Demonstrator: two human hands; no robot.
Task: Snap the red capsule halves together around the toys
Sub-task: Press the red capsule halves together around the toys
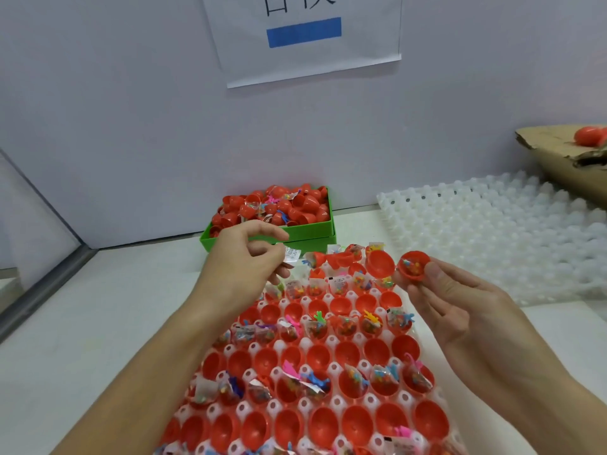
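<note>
Capsule halves and toy packets fill the green bin [315, 236] at the back. My left hand [243, 261] pinches a small packet [291, 254] above the tray [335, 369] of red cups. My right hand [453, 297] grips an open hinged capsule [412, 267] holding a toy.

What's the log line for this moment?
right hand: holds filled capsule half | left hand: pinches packet | tray: halves unclosed

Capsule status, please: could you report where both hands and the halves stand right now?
Right hand holds open capsule, toy packet inside. Left hand pinches packet over tray. Halves not snapped. Nothing in the way.
</note>
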